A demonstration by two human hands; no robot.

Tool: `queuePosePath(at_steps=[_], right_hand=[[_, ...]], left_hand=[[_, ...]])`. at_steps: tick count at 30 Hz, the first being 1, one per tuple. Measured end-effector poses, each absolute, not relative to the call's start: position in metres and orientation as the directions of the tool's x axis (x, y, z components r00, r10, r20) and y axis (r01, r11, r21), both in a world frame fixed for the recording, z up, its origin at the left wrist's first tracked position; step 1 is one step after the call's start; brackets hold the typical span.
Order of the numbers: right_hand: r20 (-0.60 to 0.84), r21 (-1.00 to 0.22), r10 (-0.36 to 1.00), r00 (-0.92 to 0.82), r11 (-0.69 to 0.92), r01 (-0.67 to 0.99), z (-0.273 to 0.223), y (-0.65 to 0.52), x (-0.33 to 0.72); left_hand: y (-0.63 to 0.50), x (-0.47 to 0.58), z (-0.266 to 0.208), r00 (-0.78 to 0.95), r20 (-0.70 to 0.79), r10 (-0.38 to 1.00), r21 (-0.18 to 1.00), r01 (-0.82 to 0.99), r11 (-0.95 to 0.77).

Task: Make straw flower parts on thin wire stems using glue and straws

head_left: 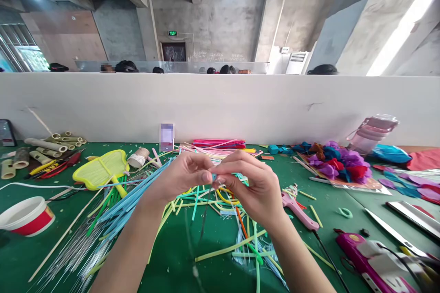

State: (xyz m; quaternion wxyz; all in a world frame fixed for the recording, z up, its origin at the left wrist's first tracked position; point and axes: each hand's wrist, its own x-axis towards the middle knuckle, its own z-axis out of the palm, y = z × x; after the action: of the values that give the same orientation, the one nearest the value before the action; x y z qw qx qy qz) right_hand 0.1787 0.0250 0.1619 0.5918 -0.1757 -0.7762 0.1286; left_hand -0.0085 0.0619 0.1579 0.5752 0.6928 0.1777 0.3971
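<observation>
My left hand (185,174) and my right hand (252,178) meet at the middle of the table, fingertips pinched together. Between them sits a small blue piece (213,177), mostly covered by the fingers, so its kind cannot be made out. A thin dark strand (204,219) hangs below the fingertips; whether it joins the blue piece is unclear. Under and around the hands lie loose yellow-green fuzzy stems (228,248). A bundle of light blue stems (134,201) lies beside my left forearm. Closest to my right wrist is a pink glue gun (299,211) with a black cord.
On the left are a paper cup (29,217), a yellow paddle-shaped piece (103,169), bamboo tubes (48,146) and pliers (57,167). To the right lie purple and red petals (338,162), a bottle (373,132), a blade (395,233) and a power strip (364,256). A white partition (220,105) stands behind.
</observation>
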Motion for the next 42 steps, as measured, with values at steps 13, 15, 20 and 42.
queuePosePath(at_steps=[13, 15, 20, 42], right_hand=[[0.807, -0.4, 0.58, -0.112, 0.676, 0.619, 0.168, 0.033, 0.209], [0.748, -0.514, 0.664, -0.01, 0.588, 0.624, 0.166, 0.041, 0.215], [0.458, -0.87, 0.881, 0.119, 0.416, 0.264, 0.161, 0.055, 0.228], [0.331, -0.943, 0.915, -0.23, 0.313, -0.113, 0.173, 0.015, 0.176]], left_hand=[[0.006, -0.016, 0.189, 0.121, 0.562, 0.818, 0.77, 0.285, -0.571], [0.005, -0.026, 0.191, 0.047, 0.597, 0.801, 0.764, 0.271, -0.585], [0.036, -0.053, 0.184, -0.093, 0.585, 0.805, 0.806, 0.172, -0.566], [0.05, -0.005, 0.163, 0.398, 0.536, 0.744, 0.815, -0.017, -0.579]])
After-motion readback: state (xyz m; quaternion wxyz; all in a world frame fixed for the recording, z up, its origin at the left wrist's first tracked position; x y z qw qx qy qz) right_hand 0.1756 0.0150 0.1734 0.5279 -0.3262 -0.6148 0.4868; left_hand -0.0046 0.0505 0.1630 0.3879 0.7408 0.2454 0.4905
